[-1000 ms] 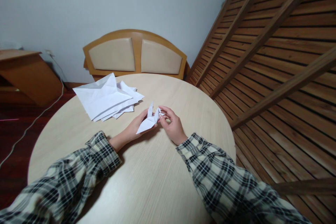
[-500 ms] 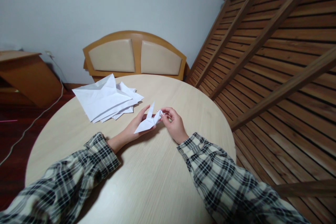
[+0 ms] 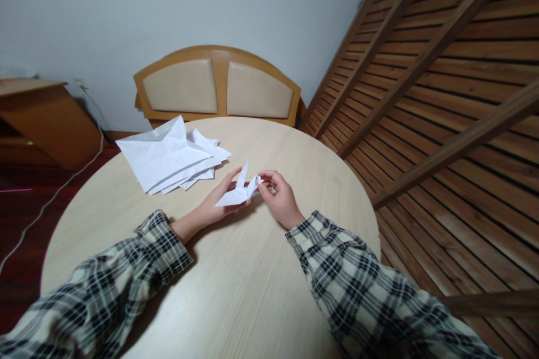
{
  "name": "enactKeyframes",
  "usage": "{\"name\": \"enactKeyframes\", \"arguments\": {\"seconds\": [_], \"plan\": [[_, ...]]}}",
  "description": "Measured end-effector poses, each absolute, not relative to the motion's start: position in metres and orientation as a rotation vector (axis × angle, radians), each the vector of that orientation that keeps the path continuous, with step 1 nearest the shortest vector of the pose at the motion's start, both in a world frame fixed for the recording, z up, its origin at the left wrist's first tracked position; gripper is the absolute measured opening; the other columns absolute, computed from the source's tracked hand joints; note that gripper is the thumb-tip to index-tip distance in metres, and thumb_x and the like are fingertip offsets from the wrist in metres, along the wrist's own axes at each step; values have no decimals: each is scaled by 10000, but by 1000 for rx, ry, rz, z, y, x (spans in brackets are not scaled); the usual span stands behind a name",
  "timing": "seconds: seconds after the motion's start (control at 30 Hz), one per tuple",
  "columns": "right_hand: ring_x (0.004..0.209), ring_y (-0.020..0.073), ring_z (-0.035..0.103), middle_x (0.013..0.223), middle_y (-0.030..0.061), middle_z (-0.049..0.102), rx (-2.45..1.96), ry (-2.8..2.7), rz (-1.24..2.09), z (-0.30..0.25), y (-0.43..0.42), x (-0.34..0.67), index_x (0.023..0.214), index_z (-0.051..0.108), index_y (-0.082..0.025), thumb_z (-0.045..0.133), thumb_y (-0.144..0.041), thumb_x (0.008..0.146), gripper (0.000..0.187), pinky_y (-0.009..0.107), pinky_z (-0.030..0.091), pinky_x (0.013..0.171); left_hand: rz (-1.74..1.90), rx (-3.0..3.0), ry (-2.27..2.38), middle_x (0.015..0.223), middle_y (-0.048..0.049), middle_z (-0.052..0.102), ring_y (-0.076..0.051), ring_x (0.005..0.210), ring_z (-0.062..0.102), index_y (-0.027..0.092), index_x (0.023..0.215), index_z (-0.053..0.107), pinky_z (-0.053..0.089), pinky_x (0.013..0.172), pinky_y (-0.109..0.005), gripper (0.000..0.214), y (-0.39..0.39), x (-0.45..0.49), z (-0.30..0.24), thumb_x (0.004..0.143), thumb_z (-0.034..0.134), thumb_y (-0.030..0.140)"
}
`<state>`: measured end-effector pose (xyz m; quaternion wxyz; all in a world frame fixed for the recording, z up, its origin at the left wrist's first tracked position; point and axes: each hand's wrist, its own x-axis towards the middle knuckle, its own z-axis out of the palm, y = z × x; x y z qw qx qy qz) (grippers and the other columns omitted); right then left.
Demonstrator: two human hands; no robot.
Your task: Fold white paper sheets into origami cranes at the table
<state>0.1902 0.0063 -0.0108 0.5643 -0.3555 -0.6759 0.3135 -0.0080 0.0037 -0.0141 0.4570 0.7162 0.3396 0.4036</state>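
A small white folded paper figure point(image 3: 236, 193) with pointed flaps sits between both my hands, just above the round pale wooden table point(image 3: 236, 286). My left hand point(image 3: 214, 206) cradles it from below and behind, fingers curled around its body. My right hand point(image 3: 281, 200) pinches the figure's narrow right tip between thumb and fingertips. Both forearms in checked sleeves rest on the table.
A loose pile of white paper sheets point(image 3: 172, 156) lies at the table's far left. A wooden chair with padded back point(image 3: 217, 88) stands behind the table. A slatted wooden frame point(image 3: 442, 67) leans at the right. A wooden cabinet point(image 3: 46, 120) and a cable point(image 3: 54, 196) are at the left.
The paper figure has tilted slightly lower and flatter in my left hand. My right hand's pinch stays at the tip with small finger shifts.
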Motion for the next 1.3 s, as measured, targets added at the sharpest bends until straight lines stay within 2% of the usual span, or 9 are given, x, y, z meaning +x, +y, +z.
{"name": "enactKeyframes", "arguments": {"seconds": [0.1,0.27,0.33,0.53,0.7,0.9,1.03,1.17,1.3], "plan": [[844,160,666,1005,35,687,-831,-1582,736,-9,6,191,1048,614,-237,600,-284,929,129,344,570,785,964,1778,862,1185,-174,652,-189,786,626,220,1555,181,509,696,-350,939,3,-8,-11,812,744,331],[778,145,680,937,27,690,-834,-1511,784,-10,10,192,1006,610,-223,596,-330,933,130,320,570,733,1006,1949,908,1221,-172,660,-248,932,654,205,1523,253,500,864,-429,841,1,-9,-4,840,721,357],[764,146,682,884,20,692,-837,-1471,827,-10,13,192,968,605,-219,603,-356,929,142,322,575,736,1020,1940,892,1215,-165,664,-256,964,655,206,1505,280,495,885,-431,815,1,-9,-4,838,723,357],[766,151,689,874,32,722,-848,-1395,967,-7,14,193,915,574,-215,617,-432,915,221,351,587,773,1042,1832,877,1121,-119,695,-224,920,651,212,1462,343,495,864,-399,744,0,-5,-7,832,724,317],[715,149,685,792,12,700,-862,-1377,1026,-7,14,195,942,583,-212,634,-446,892,244,330,578,711,1018,1918,896,1200,-146,652,-243,991,641,202,1442,363,494,853,-394,715,-1,-6,-8,829,721,291],[688,144,669,789,17,689,-867,-1298,1106,-5,14,195,891,594,-206,600,-491,906,286,323,567,694,979,1996,915,1227,-159,641,-245,992,646,199,1456,338,498,832,-389,694,-3,-8,-7,859,682,277],[733,146,659,828,18,686,-835,-1358,1124,-1,11,194,930,618,-220,573,-532,916,315,319,557,718,1012,2055,984,1229,-157,636,-242,941,650,204,1433,358,500,820,-401,682,-3,-8,-7,847,694,297],[769,150,623,870,14,686,-859,-1588,974,-2,6,191,919,655,-223,686,-431,851,221,312,524,726,1057,2016,1078,1165,-131,663,-231,884,659,216,1407,367,510,799,-397,647,-3,-6,-6,847,682,289],[695,144,566,811,13,664,-958,-1631,779,-3,6,191,825,661,-212,645,-347,879,147,302,485,660,1076,1970,986,1258,-156,626,-258,1028,645,234,1454,312,507,897,-454,736,-1,-5,-7,822,690,248]]}}
